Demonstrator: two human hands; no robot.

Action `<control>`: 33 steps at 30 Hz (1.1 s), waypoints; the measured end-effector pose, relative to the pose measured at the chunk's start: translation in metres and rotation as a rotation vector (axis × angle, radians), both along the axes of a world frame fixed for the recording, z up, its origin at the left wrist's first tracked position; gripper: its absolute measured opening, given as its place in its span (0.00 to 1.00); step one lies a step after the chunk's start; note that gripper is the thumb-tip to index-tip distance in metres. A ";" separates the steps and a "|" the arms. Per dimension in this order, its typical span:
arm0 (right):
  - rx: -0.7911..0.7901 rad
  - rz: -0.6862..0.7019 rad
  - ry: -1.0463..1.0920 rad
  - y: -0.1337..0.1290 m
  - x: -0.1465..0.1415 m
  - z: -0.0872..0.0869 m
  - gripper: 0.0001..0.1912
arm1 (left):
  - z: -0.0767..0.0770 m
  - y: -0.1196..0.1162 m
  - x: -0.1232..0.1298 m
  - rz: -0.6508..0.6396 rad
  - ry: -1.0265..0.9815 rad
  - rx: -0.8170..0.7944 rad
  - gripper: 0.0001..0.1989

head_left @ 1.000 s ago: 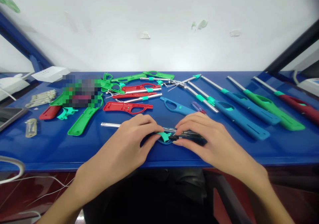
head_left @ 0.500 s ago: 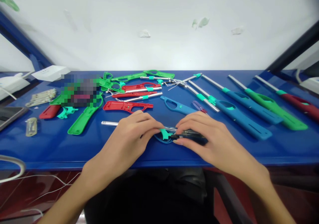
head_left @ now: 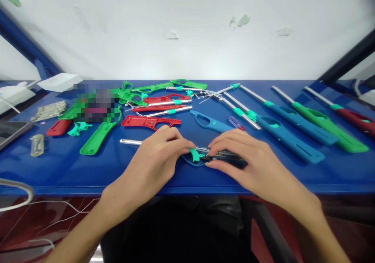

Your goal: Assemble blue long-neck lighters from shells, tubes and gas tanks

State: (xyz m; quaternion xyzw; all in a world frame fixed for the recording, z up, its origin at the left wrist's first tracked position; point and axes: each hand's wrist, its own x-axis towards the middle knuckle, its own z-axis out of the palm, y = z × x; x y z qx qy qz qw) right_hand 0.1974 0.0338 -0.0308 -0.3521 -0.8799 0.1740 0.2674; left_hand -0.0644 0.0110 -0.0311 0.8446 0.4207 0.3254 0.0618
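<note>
Near the table's front edge, my left hand [head_left: 158,153] pinches a small teal trigger [head_left: 195,155] between thumb and fingertips. Facing it, my right hand [head_left: 249,155] grips a dark, partly see-through lighter insert [head_left: 234,157], its thumb and fingers closed near the trigger. Thin wires run by the right fingertips. Beneath both hands lies a blue lighter handle half [head_left: 191,163], mostly covered. A metal lighter tube [head_left: 130,142] sticks out to the left from behind my left hand. How the trigger and insert meet is hidden by the fingers.
Red handle halves [head_left: 137,122], green handle halves [head_left: 98,140] and wired metal tubes lie behind and left. Whole lighters [head_left: 288,146] in blue, green and red lie at right. A purple-handled item [head_left: 236,122] sits behind my right hand. The blue table [head_left: 73,177] ends close in front.
The view has shifted slightly. Both hands keep nearly the same place and grip, with the teal trigger a little more tilted between them.
</note>
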 end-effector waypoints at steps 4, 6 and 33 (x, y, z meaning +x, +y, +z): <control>0.007 0.006 0.008 0.000 -0.001 0.001 0.06 | 0.001 -0.001 0.002 0.026 -0.007 0.002 0.11; 0.007 0.006 0.013 0.000 -0.002 0.001 0.06 | 0.001 -0.001 0.003 0.037 0.000 0.012 0.11; 0.033 0.015 0.004 0.000 0.000 0.001 0.05 | 0.002 -0.002 0.011 0.050 -0.006 0.085 0.09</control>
